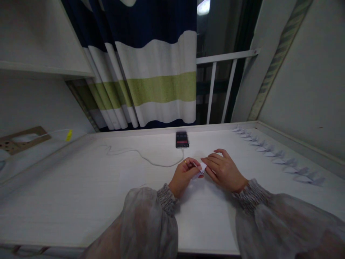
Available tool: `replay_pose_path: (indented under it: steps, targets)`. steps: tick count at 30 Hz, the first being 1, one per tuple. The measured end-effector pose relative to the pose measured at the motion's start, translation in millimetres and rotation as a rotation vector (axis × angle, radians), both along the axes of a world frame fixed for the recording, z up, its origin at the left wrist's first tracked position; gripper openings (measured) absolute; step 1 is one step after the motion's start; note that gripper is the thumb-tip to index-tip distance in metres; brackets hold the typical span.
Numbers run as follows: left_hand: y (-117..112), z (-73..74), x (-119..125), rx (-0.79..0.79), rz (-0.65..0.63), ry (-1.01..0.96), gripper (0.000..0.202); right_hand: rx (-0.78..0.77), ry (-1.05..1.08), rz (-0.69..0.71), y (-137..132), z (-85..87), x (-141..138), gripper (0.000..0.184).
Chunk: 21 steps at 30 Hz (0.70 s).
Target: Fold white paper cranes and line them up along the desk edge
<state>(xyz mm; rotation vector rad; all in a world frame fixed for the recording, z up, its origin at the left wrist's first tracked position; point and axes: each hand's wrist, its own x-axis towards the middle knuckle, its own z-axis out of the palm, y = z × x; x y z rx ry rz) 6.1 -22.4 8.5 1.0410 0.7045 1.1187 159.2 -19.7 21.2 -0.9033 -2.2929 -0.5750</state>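
Note:
A small folded piece of white paper sits between my two hands on the white table. My left hand pinches its left side, fingers curled, a ring on one finger. My right hand presses on its right side with bent fingers held together. Most of the paper is hidden by my fingers.
A phone lies beyond my hands, with a white cable running left toward a socket panel. Several folded paper shapes lie in a row along the right edge by the wall. A striped curtain and a white railing stand behind the table.

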Motion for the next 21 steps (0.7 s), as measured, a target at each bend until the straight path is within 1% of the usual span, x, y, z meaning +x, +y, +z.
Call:
replay_pose_path:
  steps: [6, 10, 15, 21]
  targets:
    - [0.5, -0.3, 1.3, -0.022, -0.022, -0.023, 0.019, 0.001, -0.005, -0.049, -1.2, 1.8, -1.6, 0.022]
    - [1.1, -0.3, 1.2, -0.03, -0.008, -0.036, 0.016, -0.001, -0.013, -0.096, -2.1, 2.8, -3.2, 0.022]
    - [1.8, -0.6, 1.9, -0.023, -0.007, -0.025, 0.015, 0.012, 0.002, -0.119, -2.9, 2.6, -3.9, 0.02]
    - [3.1, -2.1, 2.2, -0.013, -0.005, -0.02, 0.014, -0.008, 0.012, -0.149, -2.7, 2.6, -3.8, 0.022]
